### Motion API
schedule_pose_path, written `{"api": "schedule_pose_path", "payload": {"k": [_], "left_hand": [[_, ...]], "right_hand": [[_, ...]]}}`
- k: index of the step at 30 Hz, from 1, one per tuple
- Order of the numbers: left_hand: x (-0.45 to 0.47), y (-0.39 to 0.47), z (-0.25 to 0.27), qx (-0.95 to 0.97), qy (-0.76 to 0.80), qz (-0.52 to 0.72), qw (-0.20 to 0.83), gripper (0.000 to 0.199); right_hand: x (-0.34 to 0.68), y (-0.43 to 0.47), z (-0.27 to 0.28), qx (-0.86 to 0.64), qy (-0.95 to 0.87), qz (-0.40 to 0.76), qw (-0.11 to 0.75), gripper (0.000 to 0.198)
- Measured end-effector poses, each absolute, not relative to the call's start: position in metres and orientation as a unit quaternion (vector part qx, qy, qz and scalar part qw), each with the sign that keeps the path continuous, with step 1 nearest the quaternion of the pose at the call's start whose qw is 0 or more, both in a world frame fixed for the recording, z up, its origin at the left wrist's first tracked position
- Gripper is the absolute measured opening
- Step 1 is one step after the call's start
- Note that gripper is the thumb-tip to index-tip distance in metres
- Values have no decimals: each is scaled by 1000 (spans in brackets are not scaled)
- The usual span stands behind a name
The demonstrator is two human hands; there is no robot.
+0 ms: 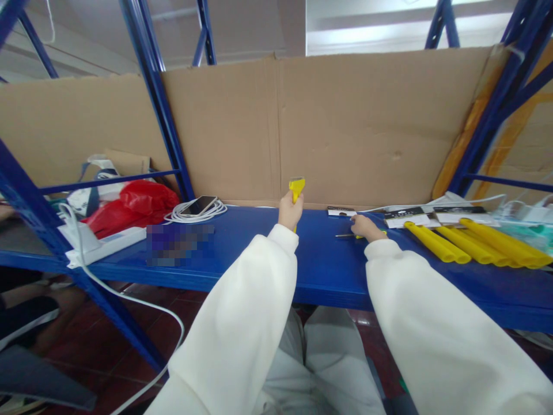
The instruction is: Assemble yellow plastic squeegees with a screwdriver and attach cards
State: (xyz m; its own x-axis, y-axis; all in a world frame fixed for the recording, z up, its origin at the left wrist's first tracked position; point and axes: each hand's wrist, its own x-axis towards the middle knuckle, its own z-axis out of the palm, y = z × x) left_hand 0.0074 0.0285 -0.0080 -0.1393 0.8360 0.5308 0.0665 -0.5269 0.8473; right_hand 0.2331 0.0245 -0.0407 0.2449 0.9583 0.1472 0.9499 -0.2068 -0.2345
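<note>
My left hand (291, 210) is raised above the blue shelf, its fingers wrapped round the handle of a yellow scraper (296, 185). The scraper's wide metal-edged head points up. Low over the shelf, my right hand (366, 227) is closed around a screwdriver (345, 235); its thin shaft points left, and the hand covers most of the yellow-and-dark handle. Just beyond those fingertips lies a small black-and-white packaging card (341, 211).
Several yellow tubes (436, 242) and black-and-white cards (406, 217) lie on the right. Leftward are a phone (199, 205) on a coiled white cable, a red bag (138, 204) and a white power strip (114, 242). A cardboard panel (345, 127) stands behind the shelf (319, 271).
</note>
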Motion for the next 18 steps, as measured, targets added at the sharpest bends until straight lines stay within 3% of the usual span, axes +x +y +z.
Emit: {"api": "schedule_pose_path", "payload": {"k": [5, 10, 14, 18], "left_hand": [[9, 17, -2, 454, 372, 638, 499, 20], [12, 10, -5, 430, 422, 457, 654, 25], [17, 10, -7, 451, 432, 324, 711, 20], [18, 11, -8, 467, 416, 283, 727, 14]], "right_hand": [[237, 30, -41, -777, -612, -2, 149, 51], [243, 35, -42, -782, -599, -35, 169, 50], [247, 38, -42, -786, -593, -42, 170, 50], [250, 44, -41, -774, -618, -24, 135, 55]]}}
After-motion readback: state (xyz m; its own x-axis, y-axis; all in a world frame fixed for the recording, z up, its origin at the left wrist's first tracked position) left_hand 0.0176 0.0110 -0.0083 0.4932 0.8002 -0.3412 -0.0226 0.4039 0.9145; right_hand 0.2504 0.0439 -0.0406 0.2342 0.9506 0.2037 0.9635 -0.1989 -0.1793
